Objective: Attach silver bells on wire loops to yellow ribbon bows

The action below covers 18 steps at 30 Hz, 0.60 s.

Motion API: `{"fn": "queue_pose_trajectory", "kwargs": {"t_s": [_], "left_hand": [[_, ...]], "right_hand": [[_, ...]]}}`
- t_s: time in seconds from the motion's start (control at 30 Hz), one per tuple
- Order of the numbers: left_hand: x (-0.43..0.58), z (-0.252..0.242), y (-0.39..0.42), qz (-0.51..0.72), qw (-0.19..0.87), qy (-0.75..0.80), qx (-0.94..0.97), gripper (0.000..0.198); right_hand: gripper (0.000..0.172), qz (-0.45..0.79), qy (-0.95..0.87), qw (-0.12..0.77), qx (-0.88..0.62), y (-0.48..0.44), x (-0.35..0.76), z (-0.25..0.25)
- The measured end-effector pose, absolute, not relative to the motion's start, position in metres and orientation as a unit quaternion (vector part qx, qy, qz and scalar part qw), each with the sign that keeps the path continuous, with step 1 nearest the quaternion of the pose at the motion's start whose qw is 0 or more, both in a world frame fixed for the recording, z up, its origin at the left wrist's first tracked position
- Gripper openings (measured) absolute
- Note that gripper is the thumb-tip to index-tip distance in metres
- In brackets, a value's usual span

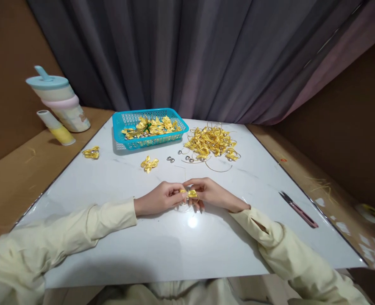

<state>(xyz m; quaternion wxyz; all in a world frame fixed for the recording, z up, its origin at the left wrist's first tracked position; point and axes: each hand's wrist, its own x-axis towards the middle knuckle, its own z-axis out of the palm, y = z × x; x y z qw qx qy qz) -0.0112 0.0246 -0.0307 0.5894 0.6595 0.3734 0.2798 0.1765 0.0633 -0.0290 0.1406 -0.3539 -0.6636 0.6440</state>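
Note:
My left hand [158,198] and my right hand [208,193] meet over the middle of the white table [187,241]. Both pinch one small yellow ribbon bow [191,193] between their fingertips, just above the tabletop. A thin gold loop hangs under the bow. Beyond my hands lies a loose yellow bow [149,163] and two small silver bells [170,159]. A heap of yellow bows with gold wire and bells [211,144] lies farther back on the right.
A turquoise basket [120,127] with several finished bows stands at the back. A pastel lidded cup [60,99] and a small tube [55,127] stand at the far left. Another bow [91,152] lies by the table's left edge. Pink-handled snips [298,209] lie on the right.

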Motion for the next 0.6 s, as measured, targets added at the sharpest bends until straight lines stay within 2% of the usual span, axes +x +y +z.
{"fn": "queue_pose_trajectory", "kwargs": {"t_s": [0.13,0.27,0.43,0.6], "left_hand": [[-0.011,-0.032,0.025,0.279,0.583,0.381,0.661,0.025],[-0.011,-0.032,0.026,0.287,0.571,0.407,0.653,0.026],[-0.010,-0.034,0.027,0.305,0.533,0.435,0.659,0.027],[-0.011,-0.039,0.028,0.312,0.437,0.444,0.717,0.027]], "right_hand": [[0.020,0.638,-0.635,0.212,-0.380,0.073,0.169,-0.023],[0.018,0.712,-0.525,0.289,-0.366,0.087,0.167,-0.008],[0.017,0.771,-0.416,0.303,-0.375,0.105,0.163,0.015],[0.011,0.761,-0.431,0.307,-0.374,0.121,0.158,0.035]]}}
